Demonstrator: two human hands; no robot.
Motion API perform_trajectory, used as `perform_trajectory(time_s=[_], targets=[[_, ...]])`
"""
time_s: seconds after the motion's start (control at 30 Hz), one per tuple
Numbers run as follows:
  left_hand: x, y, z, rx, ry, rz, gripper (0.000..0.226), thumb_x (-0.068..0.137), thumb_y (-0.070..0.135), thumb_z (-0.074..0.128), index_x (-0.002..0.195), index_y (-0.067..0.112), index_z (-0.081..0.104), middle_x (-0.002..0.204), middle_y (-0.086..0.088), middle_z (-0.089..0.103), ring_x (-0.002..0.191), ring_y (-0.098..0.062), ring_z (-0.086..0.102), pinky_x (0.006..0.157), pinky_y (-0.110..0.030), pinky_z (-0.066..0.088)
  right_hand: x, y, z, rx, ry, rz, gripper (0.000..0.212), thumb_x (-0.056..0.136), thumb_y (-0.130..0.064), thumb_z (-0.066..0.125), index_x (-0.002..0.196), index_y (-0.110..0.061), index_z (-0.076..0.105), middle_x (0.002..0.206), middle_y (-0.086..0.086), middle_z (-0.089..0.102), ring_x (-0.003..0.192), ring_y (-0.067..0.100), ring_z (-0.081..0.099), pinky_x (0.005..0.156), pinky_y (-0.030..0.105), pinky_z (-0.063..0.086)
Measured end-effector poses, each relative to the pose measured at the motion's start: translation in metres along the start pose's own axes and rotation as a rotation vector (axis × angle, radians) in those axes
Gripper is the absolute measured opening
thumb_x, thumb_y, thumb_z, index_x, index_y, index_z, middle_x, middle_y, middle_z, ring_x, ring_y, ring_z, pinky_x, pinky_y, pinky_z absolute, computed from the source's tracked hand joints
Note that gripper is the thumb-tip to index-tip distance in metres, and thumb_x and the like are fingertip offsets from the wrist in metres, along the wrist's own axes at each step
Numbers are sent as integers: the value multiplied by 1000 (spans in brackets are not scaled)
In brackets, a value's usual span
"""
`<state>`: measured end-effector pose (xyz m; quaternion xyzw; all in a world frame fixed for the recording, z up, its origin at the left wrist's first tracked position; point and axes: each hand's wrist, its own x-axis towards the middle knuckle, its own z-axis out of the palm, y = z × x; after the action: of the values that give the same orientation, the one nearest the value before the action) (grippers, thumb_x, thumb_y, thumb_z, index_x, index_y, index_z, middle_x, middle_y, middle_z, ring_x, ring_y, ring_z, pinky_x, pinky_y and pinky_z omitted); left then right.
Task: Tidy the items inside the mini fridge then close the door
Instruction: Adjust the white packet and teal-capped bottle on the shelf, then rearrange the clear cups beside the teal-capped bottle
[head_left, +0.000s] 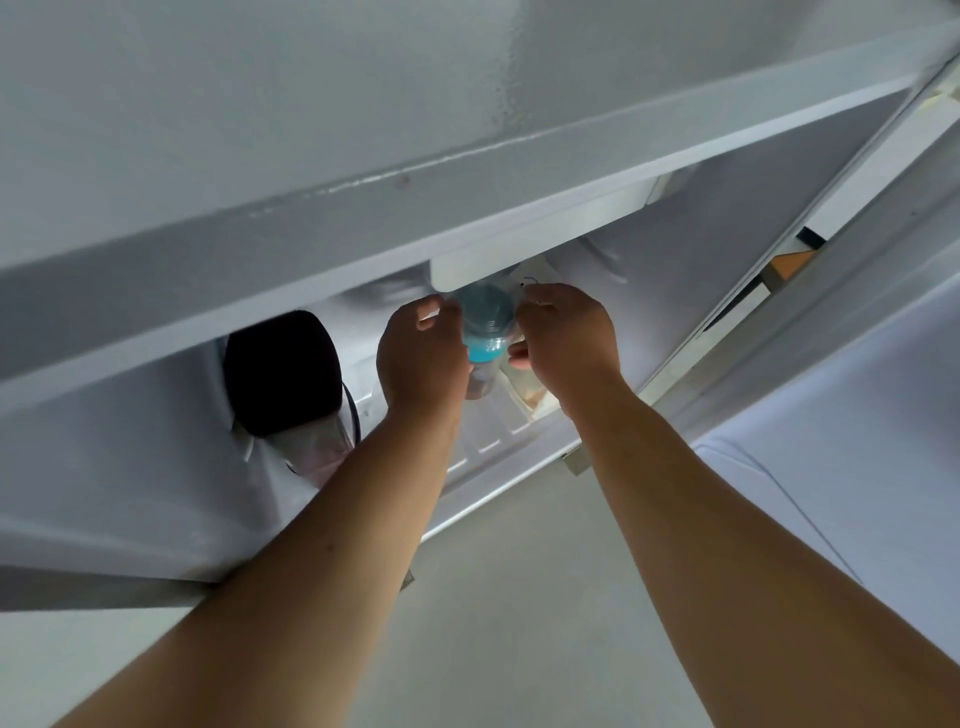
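I look down past the white top of the mini fridge (363, 218) into its open inside. A clear bottle with a blue cap and blue label (485, 327) stands upright on the fridge floor near the middle. My left hand (421, 353) is cupped against its left side and my right hand (566, 338) against its right side, fingers curled around it. The bottle's lower part is hidden behind my left hand. The open door (857, 364) hangs at the right.
A dark round-topped container (283, 371) stands at the left inside the fridge, with a clear lower body. A white box (519, 254) hangs under the fridge ceiling just above the bottle. A pale tray edge (524, 400) lies by my right wrist. Light floor (519, 597) lies below.
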<state>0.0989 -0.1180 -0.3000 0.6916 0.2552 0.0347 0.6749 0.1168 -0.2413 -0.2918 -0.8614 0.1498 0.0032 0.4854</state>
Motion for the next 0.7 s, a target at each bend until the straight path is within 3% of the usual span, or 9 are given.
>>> perform_trajectory(time_s=[0.1, 0.27, 0.4, 0.47, 0.57, 0.7], targets=[[-2, -2, -2, -52, 15, -5, 29, 97, 25, 68, 124, 17, 71, 117, 0, 73, 90, -22, 79, 88, -43, 65, -2, -5, -2, 191, 54, 76, 35, 98, -6, 58, 125, -20, 74, 121, 5, 76, 85, 27, 79, 81, 42, 67], [-29, -12, -16, -33, 33, 44, 14, 96, 26, 71, 110, 24, 70, 100, 2, 78, 70, -16, 80, 71, -33, 65, -36, 11, -12, 168, 112, -40, 35, 92, -13, 58, 121, -24, 75, 90, -2, 79, 57, 12, 75, 62, 24, 63], [-63, -53, -26, 6, -32, -24, 14, 97, 29, 74, 110, 28, 70, 105, 0, 80, 79, -13, 80, 76, -35, 65, -70, 52, -9, 154, 118, 54, 28, 96, -20, 63, 121, -26, 74, 92, -11, 77, 57, 11, 75, 62, 34, 66], [-68, -72, -27, -7, -59, -103, 22, 97, 29, 73, 118, 22, 71, 110, 0, 79, 85, -13, 79, 82, -37, 65, -73, 70, -1, 96, 89, 119, 30, 96, -23, 63, 124, -25, 74, 99, -7, 79, 64, 13, 76, 70, 41, 67], [-63, -92, -23, 15, -72, -172, 25, 97, 26, 72, 121, 20, 73, 103, 13, 78, 80, -8, 79, 88, -41, 65, -68, 85, 12, -23, 21, 167, 34, 97, -24, 59, 130, -23, 70, 116, 0, 78, 93, 23, 77, 88, 46, 63], [-50, -109, -16, 79, -104, -208, 33, 88, 31, 68, 120, 23, 75, 95, 19, 77, 84, -11, 79, 94, -48, 63, -56, 99, 24, -133, 2, 197, 35, 100, -22, 60, 134, -24, 68, 129, -1, 75, 111, 23, 72, 94, 24, 51]])
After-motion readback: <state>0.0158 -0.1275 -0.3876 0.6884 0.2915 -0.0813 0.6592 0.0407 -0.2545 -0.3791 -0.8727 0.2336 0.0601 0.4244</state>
